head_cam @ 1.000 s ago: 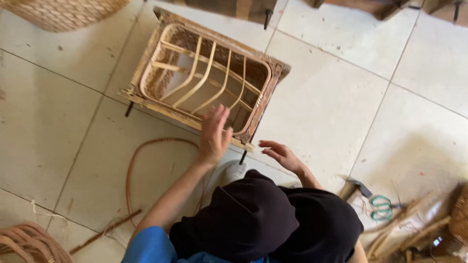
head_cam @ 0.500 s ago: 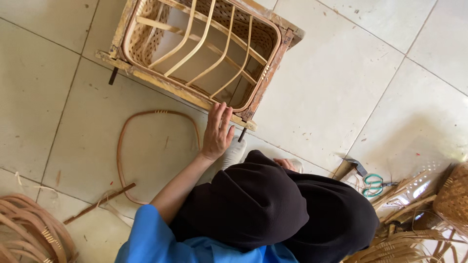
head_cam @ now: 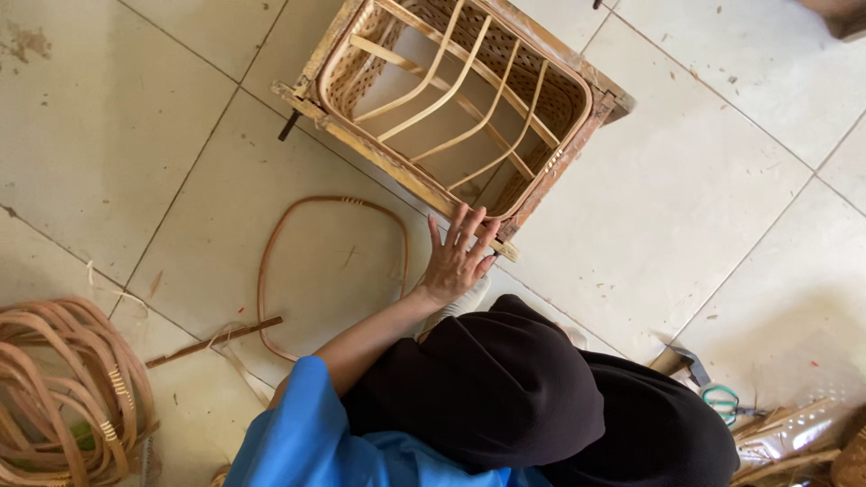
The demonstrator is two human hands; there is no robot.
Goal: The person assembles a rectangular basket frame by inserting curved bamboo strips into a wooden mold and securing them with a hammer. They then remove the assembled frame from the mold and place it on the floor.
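Rattan and pale wood make up the box-shaped woven frame, which lies on its side on the cream tiled floor, its open face with curved cane ribs turned up toward the camera. Left hand, reaching out of a blue sleeve, lies flat with fingers spread and released, their tips touching the frame's near bottom rail by the corner; nothing is clasped. A second ago this hand pressed the same rail, so it has held its place while the view drifted and the frame now sits higher in the picture. Right hand showed then on the floor just beside the frame; now it is hidden behind the black head covering, so I cannot tell whether it is clenched or loose. Just left of the forearm lies a thin brown cane loop, a dark wooden stick touching its lower edge. Coiled cane hoops sit far left. A hammer and what look like green-handled scissors lie well apart, lower right.
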